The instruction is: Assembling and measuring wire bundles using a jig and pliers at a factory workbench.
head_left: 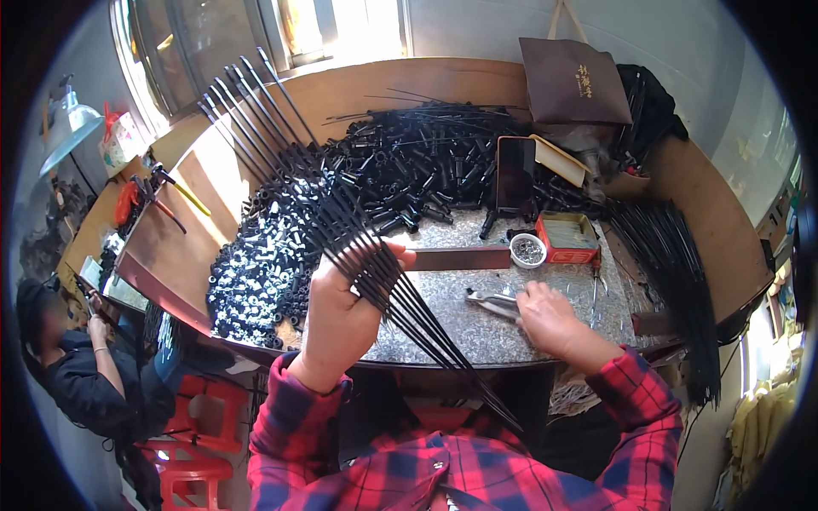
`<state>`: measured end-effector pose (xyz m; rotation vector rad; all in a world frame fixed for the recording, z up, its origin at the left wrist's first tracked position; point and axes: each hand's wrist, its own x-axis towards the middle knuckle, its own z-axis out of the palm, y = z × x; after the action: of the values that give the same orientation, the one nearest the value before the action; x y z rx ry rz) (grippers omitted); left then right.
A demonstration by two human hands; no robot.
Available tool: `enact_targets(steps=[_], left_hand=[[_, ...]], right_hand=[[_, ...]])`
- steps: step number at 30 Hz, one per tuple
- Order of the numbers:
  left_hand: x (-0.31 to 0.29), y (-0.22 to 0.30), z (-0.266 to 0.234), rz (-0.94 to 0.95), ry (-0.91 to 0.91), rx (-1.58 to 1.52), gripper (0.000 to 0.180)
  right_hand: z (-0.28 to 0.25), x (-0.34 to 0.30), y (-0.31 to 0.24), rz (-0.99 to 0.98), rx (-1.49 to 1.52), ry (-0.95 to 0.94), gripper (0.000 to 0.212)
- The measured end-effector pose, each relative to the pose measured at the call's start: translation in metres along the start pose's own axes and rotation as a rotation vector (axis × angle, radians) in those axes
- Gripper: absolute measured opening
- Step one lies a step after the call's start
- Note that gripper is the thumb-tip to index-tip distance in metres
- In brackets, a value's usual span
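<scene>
My left hand (334, 308) is wrapped around a bundle of long thin black rods (434, 339). They fan out toward the window at the upper left, with thicker ends there, and their thin ends slope down over the table's near edge. On the speckled stone tabletop (434, 302), my right hand (545, 317) is closed on a silvery metal tool that looks like pliers (494, 301), its tip pointing left. Just beyond my left hand lies a dark flat bar (464, 258). A round white cup of small metal parts (527, 250) sits at the bar's right end.
Black tubular parts (409, 170) heap along the back, beside shiny small ones (256, 281). A phone (515, 175) stands before a red box (567, 237). More black rods (669, 264) hang off the right edge. Curved boards (426, 81) wall the table. Another person (94, 375) sits left, near red stools (200, 434).
</scene>
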<state>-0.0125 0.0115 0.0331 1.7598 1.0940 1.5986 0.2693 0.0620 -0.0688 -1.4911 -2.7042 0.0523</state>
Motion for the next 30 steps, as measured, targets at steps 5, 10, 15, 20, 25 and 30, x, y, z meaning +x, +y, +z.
enact_targets(steps=[5,10,15,20,25,30], left_hand=[[0.029,-0.012,0.013,-0.090,-0.198,-0.076,0.014],[0.081,-0.033,0.029,0.220,-0.291,0.033,0.019],[0.064,-0.064,0.034,0.348,-0.394,0.090,0.030],[-0.002,-0.087,0.031,0.283,-0.499,0.095,0.031],[-0.031,-0.077,0.007,0.242,-0.892,0.388,0.062],[-0.055,-0.083,0.009,0.179,-0.988,0.636,0.087]], right_hand=[[-0.039,-0.002,-0.036,-0.138,1.290,-0.121,0.042],[-0.018,-0.016,-0.073,-0.127,1.682,-0.302,0.029],[0.048,-0.032,-0.081,-0.049,1.404,-0.102,0.025],[0.106,-0.055,-0.094,-0.055,1.288,0.027,0.025],[0.168,-0.059,-0.090,-0.078,0.972,0.053,0.021],[0.205,-0.040,-0.082,-0.051,0.851,-0.038,0.026]])
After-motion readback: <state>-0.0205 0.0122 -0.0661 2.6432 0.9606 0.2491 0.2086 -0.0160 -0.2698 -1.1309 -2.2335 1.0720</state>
